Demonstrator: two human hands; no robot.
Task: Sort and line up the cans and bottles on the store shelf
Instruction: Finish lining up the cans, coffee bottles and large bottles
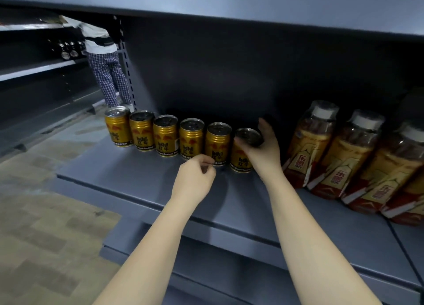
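Cans (pixel 165 135) of a gold energy drink stood in one row of six near the front of the grey shelf (pixel 128 178), labels facing outward, with plastic-wrapped bottles (pixel 332 151) lined up well apart to their right. The right hand (pixel 261 148) wrapped the sixth can (pixel 243 153), the rightmost in the row, thumb on its near side and fingers curled round the far side of the rim, so it was closed on that can. The left hand (pixel 195 178) hovered just in front of the fifth can (pixel 216 144), fingers curled loosely inward and holding nothing; whether a fingertip touched that can could not be told. The step in hand appeared to be seating the sixth can at the end of the row. To do it well, the can would best be kept upright and slid rather than lifted, brought snug beside its neighbour without knocking it, and turned until its label matched the others. The free hand could steady the fifth can against tipping. In the background a person (pixel 103 59) stood at another aisle.
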